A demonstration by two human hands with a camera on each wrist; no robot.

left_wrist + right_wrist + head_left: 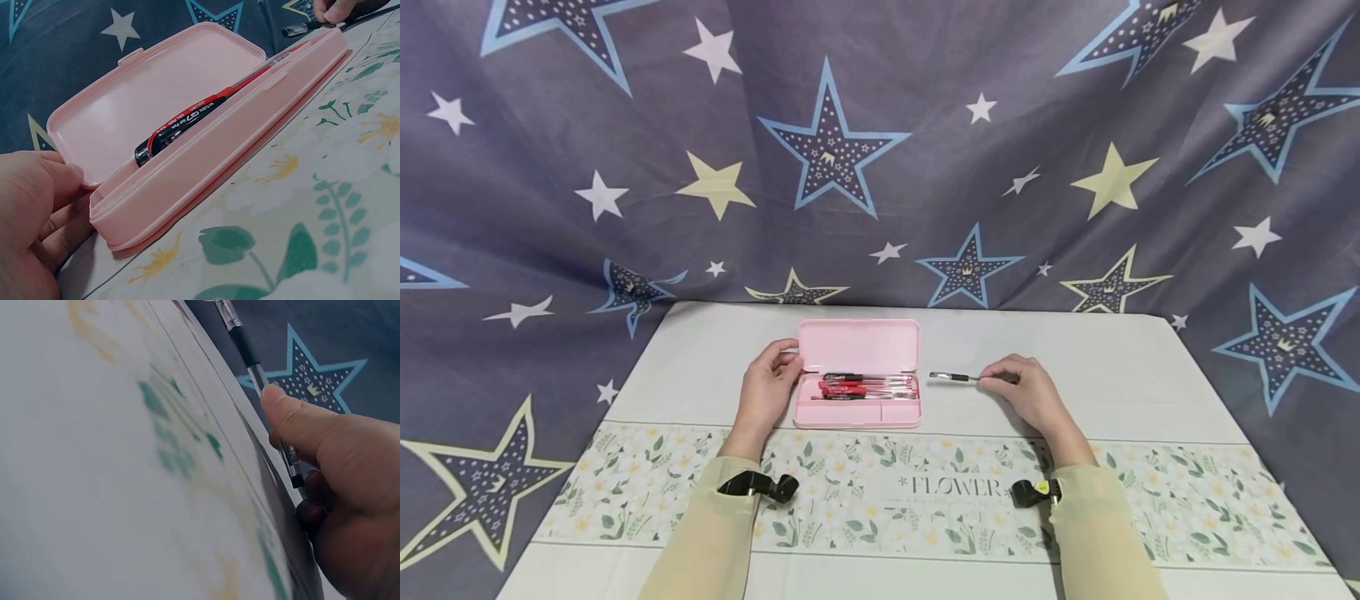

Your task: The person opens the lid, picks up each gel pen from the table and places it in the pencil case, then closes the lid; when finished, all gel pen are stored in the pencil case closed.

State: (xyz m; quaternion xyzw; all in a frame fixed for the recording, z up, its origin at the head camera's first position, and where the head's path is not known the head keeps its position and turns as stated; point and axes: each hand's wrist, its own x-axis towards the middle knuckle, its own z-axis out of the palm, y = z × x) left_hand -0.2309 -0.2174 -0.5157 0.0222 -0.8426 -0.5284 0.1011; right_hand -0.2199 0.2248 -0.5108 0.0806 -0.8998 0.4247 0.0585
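Note:
An open pink pencil case (859, 346) stands on the table with its lid raised at the back. Several red and black gel pens (187, 122) lie side by side in its rear compartment. My left hand (767, 385) holds the case at its left end, thumb at the lid's lower corner and the other fingers behind it. To the right of the case, my right hand (1026, 390) pinches a clear pen with a black cap and grip (244, 345) between thumb and fingers. The pen's capped end points left toward the case.
A white tablecloth (1112, 375) with a flowered band (850, 500) covers the table. Behind it hangs a dark curtain (925, 183) patterned with stars. In the case, a narrow front tray (842, 413) is divided from a smaller one at its right.

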